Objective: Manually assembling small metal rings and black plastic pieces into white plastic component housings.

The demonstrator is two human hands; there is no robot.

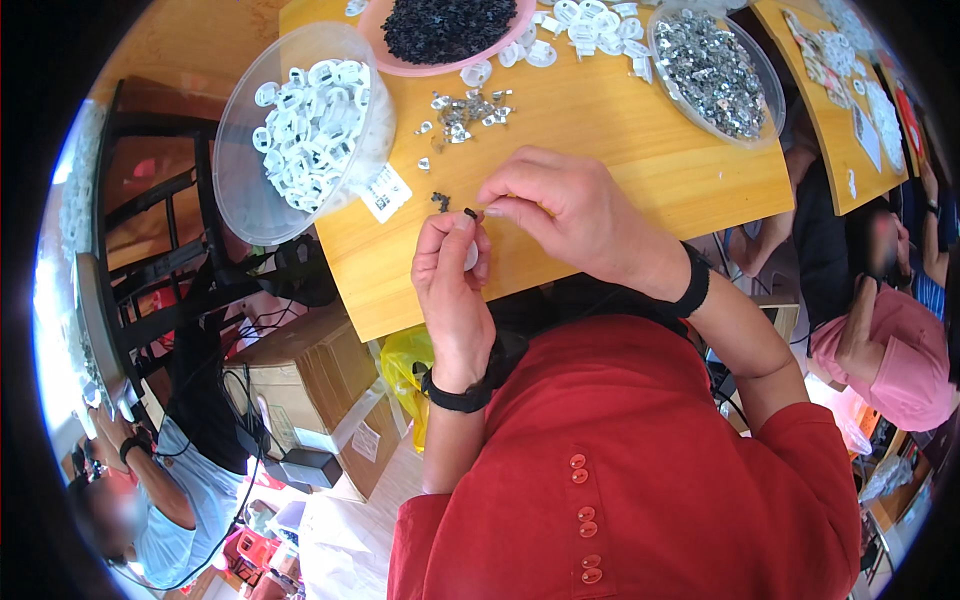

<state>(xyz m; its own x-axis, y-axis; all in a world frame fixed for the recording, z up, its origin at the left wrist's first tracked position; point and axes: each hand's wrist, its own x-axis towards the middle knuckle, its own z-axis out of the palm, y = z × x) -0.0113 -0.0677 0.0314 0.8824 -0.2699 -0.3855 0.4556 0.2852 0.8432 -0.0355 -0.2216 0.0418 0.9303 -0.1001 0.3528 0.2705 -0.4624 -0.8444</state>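
My left hand (450, 268) is closed around a small white plastic part (471, 258), mostly hidden by the fingers. A tiny black piece (470, 213) shows at the tips of its thumb and forefinger. Thumb and forefinger of my right hand (575, 205) pinch together just beside that black piece; whatever they hold is too small to make out. Several loose black pieces (440, 202) lie on the wooden table (610, 130) just beyond my left fingertips. Farther back is a scatter of small metal clips (468, 114).
A clear tub (232, 150) of white plastic parts stands at left, beside a pink bowl (375, 45) of black pieces. White parts (598, 25) lie at the back, near a clear container (768, 105) of metal clips. Cardboard box (300, 370) below left; other people sit on both sides.
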